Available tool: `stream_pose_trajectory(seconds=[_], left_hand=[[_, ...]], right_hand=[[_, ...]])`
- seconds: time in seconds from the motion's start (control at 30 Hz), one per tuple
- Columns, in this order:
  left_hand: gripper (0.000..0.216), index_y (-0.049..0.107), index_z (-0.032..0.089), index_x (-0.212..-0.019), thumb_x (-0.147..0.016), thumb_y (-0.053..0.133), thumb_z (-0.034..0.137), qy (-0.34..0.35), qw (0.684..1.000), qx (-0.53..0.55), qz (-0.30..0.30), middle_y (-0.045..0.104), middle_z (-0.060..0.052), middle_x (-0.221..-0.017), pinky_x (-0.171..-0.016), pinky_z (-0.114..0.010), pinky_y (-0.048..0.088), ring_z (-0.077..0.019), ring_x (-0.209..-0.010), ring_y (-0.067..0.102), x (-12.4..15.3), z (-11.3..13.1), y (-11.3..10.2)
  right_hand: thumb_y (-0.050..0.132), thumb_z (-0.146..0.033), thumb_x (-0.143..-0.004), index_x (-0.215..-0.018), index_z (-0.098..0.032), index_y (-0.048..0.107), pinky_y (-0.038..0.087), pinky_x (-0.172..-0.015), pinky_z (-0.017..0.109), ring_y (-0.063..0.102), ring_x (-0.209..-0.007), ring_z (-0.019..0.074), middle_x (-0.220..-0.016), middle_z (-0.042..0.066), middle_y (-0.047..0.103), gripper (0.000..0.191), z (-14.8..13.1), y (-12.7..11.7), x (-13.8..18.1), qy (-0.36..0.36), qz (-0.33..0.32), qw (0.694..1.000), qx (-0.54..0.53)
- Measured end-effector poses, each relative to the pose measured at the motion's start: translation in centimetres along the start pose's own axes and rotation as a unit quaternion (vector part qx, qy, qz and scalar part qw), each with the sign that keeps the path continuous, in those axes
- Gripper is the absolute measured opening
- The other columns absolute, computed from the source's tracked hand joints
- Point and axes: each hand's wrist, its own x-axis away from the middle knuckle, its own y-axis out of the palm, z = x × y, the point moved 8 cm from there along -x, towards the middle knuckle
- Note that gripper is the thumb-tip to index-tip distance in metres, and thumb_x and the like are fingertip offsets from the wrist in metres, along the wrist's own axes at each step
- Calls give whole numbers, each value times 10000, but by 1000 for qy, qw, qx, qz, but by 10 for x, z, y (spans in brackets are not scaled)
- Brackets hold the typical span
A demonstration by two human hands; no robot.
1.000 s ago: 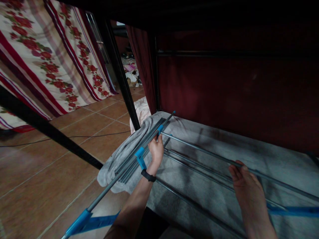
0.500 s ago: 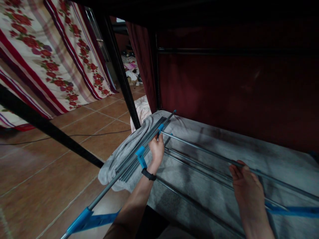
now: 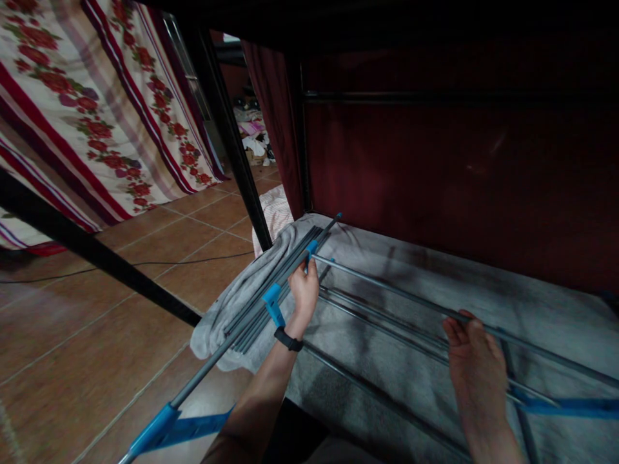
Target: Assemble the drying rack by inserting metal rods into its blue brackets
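My left hand (image 3: 304, 283), with a dark band on the wrist, is closed around a blue plastic connector (image 3: 312, 248) where a long grey metal rod (image 3: 387, 283) meets a slanting tube (image 3: 203, 370). My right hand (image 3: 476, 354) grips the same long rod farther right, its fingers curled under it. A second blue connector (image 3: 273, 303) sits on the slanting tube beside my left wrist. Below the held rod, more metal rods (image 3: 387, 321) run over the grey blanket (image 3: 411, 264). Several loose grey tubes (image 3: 251, 335) lie bundled behind the slanting tube.
Blue plastic brackets stand at lower left (image 3: 159, 428) and lower right (image 3: 570, 407). A black bed-frame post (image 3: 236, 142) and a slanting black bar (image 3: 97, 248) are on the left. A floral curtain (image 3: 97, 122) hangs over the tiled floor (image 3: 145, 309), where a dark cable (image 3: 169, 262) runs.
My right hand has shifted very slightly left along the rod. My left hand and the frame pieces stay where they were.
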Motion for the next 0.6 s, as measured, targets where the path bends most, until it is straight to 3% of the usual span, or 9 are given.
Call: stream_pose_trajectory(seconds=[0.17,0.6], left_hand=[[228,795,191,-1010,-963,624,334,8,1000,4,-9,814,-140,-1105,-1137,-512,506,-356,-1172,737,2,4,-2],[375,798,188,-1048,-975,632,516,21,998,51,-4,815,-146,-1179,-1214,-518,445,-351,-1265,708,0,-3,0]], right_hand=[[887,-426,-809,-863,-235,730,608,-897,299,711,-841,109,-984,-29,753,253,0,2,1,-9,6,1000,-4],[903,-460,-789,-787,-225,696,621,-859,303,724,-750,121,-800,-40,739,313,2,1,-6,-20,5,1000,2]])
